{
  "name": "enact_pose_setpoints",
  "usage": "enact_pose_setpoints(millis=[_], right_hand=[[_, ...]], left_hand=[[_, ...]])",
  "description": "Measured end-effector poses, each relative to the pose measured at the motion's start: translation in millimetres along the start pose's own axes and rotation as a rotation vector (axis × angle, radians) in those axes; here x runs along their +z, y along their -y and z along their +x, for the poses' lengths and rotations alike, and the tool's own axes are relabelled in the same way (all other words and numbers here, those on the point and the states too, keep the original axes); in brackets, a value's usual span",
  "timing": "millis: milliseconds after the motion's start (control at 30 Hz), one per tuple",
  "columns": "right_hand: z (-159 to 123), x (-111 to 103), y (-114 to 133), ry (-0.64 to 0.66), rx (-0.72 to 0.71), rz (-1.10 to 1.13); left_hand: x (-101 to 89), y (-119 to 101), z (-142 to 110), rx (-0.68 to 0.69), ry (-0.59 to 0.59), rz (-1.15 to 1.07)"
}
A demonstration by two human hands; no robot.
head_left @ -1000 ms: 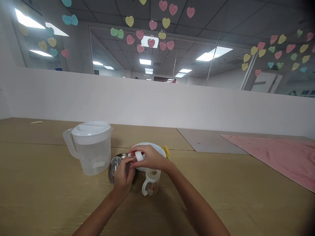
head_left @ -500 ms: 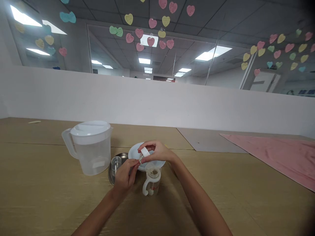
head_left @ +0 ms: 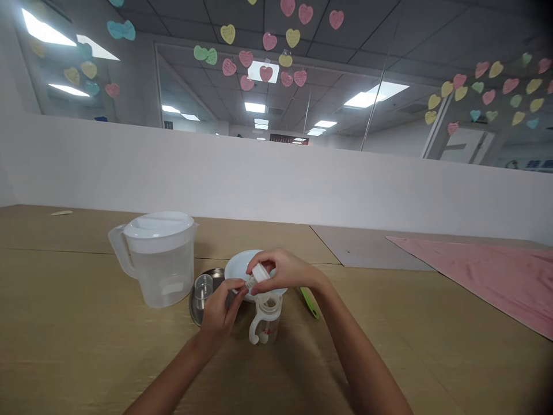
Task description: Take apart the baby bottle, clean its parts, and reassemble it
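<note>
**Cap (head_left: 258, 273) pinched between both hands, just above bowl (head_left: 237, 265)**
Right hand (head_left: 285, 270): fingers pressed together on cap's white top. Left hand (head_left: 218, 311): fingertips (head_left: 235, 283) pinching cap's lower end. Baby bottle (head_left: 266, 323) with twin handles, uncapped, touching bowl's near edge. Steel dish (head_left: 195, 305) just left of bowl, clear cup (head_left: 203, 291) on dish. Pitcher (head_left: 159, 271) with white lid, farther left of bowl. Green handle (head_left: 310, 302) right of bowl.
</note>
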State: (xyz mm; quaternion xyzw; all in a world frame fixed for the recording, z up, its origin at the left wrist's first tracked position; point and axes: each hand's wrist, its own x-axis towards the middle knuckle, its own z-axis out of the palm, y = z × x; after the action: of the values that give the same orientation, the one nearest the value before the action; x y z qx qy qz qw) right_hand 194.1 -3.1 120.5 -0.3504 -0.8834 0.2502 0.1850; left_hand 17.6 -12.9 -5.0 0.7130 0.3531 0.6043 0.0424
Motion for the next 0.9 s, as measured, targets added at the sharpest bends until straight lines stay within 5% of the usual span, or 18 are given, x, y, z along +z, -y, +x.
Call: enact_pose_setpoints(millis=[233, 433, 733, 900], right_hand=[[-3, 6, 7, -0.211, 0.007, -0.106], [3, 12, 8, -0.101, -0.044, -0.054], [-1, 0, -9, 0.110, 0.048, -0.088], [-6, -10, -14, 0.089, 0.074, 0.012]], left_hand=[[16.7, -1, -14, -0.049, 0.191, -0.024], [23.7, -9, -17, -0.017, 0.356, 0.102], [22.5, -4, -16, -0.010, 0.374, 0.105], [21.5, -3, -17, -0.008, 0.380, 0.086]])
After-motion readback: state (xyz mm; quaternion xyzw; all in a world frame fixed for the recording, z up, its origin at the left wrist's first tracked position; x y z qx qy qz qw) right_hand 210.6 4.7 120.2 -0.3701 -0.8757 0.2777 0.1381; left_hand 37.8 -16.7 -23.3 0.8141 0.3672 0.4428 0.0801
